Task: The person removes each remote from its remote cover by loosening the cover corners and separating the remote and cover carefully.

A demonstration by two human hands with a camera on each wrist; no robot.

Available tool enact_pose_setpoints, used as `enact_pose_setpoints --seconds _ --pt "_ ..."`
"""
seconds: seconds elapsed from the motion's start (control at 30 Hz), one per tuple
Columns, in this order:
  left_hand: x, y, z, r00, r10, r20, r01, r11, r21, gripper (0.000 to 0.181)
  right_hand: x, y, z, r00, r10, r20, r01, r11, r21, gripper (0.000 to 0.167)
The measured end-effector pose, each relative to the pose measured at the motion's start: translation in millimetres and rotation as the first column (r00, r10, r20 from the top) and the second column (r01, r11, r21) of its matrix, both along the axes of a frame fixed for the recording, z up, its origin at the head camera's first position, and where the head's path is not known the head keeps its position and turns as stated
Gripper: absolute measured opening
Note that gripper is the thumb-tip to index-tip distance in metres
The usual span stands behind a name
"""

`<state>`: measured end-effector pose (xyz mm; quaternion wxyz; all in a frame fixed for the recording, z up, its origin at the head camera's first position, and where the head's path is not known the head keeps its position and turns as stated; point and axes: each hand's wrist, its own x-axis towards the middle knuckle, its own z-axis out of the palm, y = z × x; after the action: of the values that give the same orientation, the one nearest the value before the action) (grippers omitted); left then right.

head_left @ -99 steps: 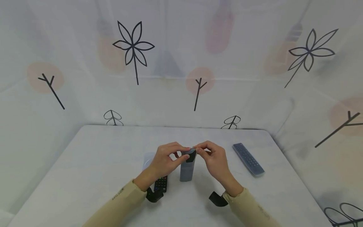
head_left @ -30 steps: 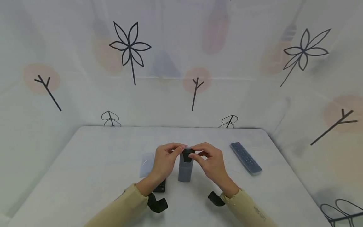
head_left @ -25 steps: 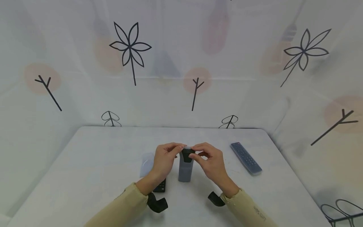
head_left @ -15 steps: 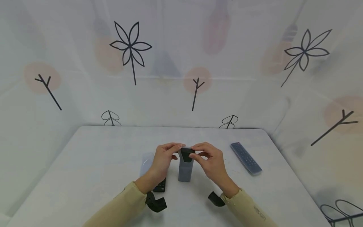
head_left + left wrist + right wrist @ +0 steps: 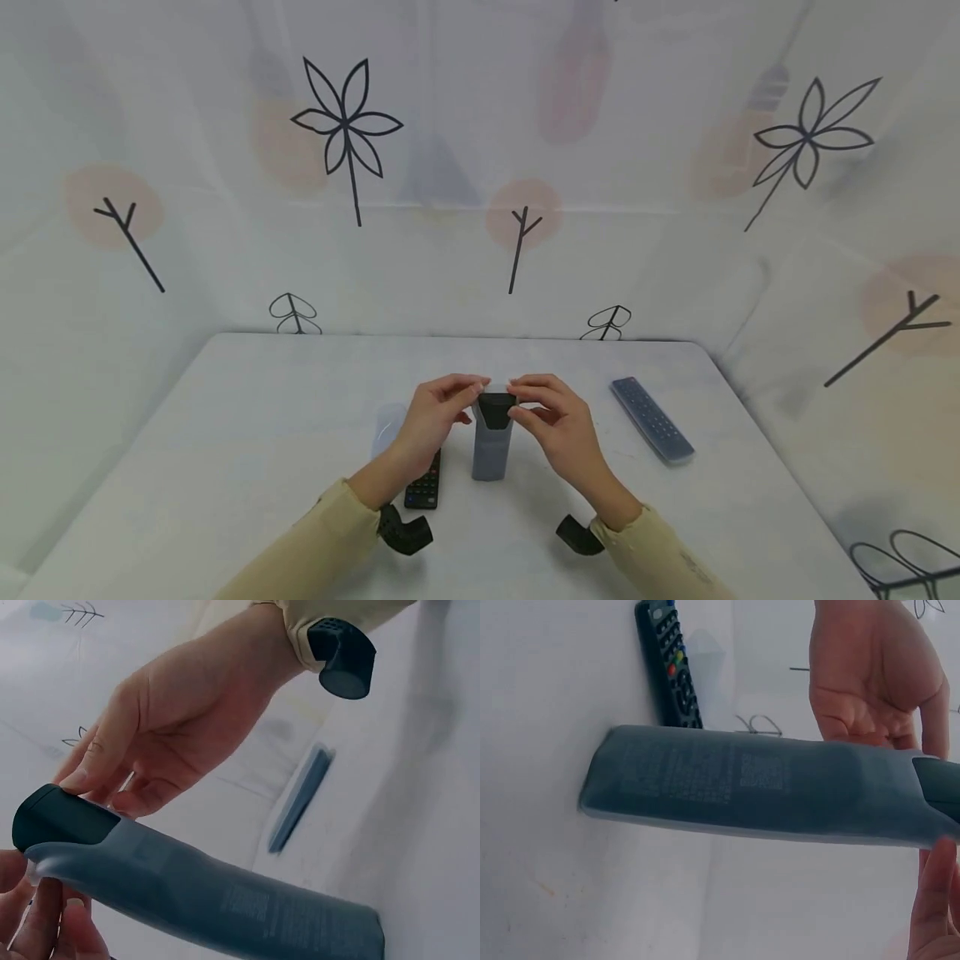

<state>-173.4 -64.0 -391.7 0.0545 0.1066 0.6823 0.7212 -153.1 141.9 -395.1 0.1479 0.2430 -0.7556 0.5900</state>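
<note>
A black remote control stands upright on the table, its back toward me, inside a translucent bluish sleeve-like cover. Only the upper part of its dark back is bare. At the top left corner my left hand pinches the cover's edge between thumb and fingers. Opposite it, my right hand holds the top right edge, thumb low and forefinger above. The left wrist view shows the cover's lip stretched by the left fingertips. Small print shows through the cover in the right wrist view.
Another black remote with coloured buttons lies under my left forearm. Behind it is a clear flat plastic piece, partly hidden by the hand. On the right lies a covered blue-grey remote. The white table meets a patterned cloth backdrop.
My left thumb has shifted from the remote's dark back to the top left corner. My right thumb has moved down along the right edge. More of the remote's dark back shows now.
</note>
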Motion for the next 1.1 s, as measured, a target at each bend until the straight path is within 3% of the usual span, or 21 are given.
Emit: enact_pose_setpoints --seconds 0.2,0.4,0.57,0.9,1.1 --pt "2.8 -12.0 -2.3 0.989 -0.028 -0.143 0.009 0.991 -0.132 0.027 1.1 5.9 -0.6 0.993 -0.018 0.120 0.015 1.000 0.027 0.034" --pt "7.6 -17.8 -3.4 0.972 -0.023 -0.236 -0.013 0.988 -0.152 0.024 2.6 9.0 2.2 0.975 0.003 0.223 -0.002 1.000 -0.005 0.028" --pt "9.4 -18.2 -1.1 0.970 -0.027 -0.243 -0.012 0.987 -0.158 0.018 5.1 8.0 6.8 0.958 -0.011 0.287 0.008 1.000 0.011 0.026" --pt "10.1 -19.5 3.2 0.971 -0.107 -0.214 0.085 0.990 -0.110 0.019 4.2 5.7 8.1 0.946 -0.042 0.320 0.046 0.999 -0.005 0.018" --pt "8.5 -21.1 3.4 0.966 -0.141 -0.215 0.112 0.984 -0.140 0.022 2.5 4.0 6.9 0.938 -0.053 0.342 0.071 0.997 -0.040 0.018"
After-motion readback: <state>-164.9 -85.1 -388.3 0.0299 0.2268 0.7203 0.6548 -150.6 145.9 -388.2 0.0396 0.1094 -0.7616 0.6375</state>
